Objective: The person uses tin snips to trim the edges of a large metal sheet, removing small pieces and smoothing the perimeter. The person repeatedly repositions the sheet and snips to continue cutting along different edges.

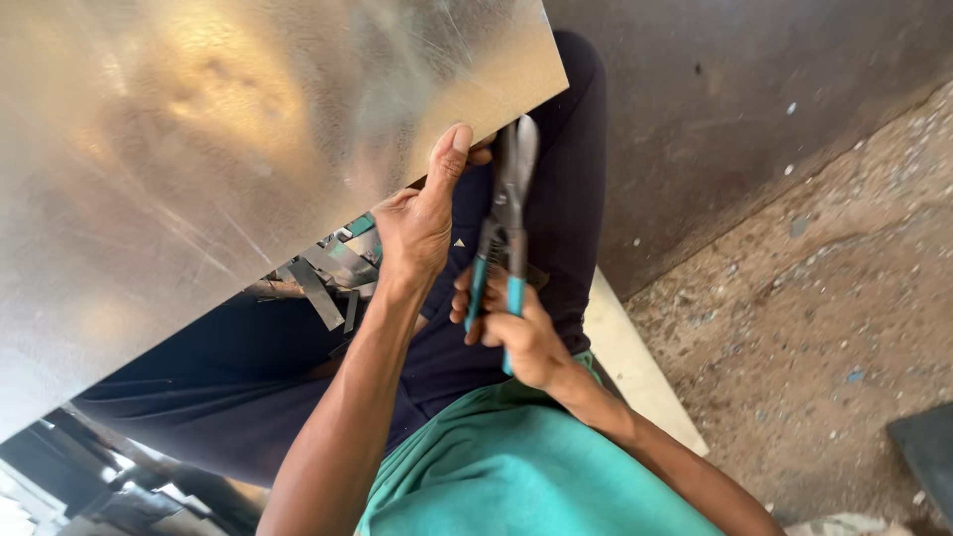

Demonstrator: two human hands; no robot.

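Gripping the teal-handled tin snips (504, 233), the right hand (521, 337) was clamped round both handles, blades pointing up at the sheet's lower edge. Just beside it, the left hand (417, 223) pinched that edge of the galvanised metal sheet (228, 149), thumb on top, fingers hidden beneath. A clean cut probably wanted the sheet held taut close to the blades, thumb clear of the line. Below the left hand, offcut strips (323, 283) lay over dark trousers (248, 387); gritty floor (814, 298) spread rightward.
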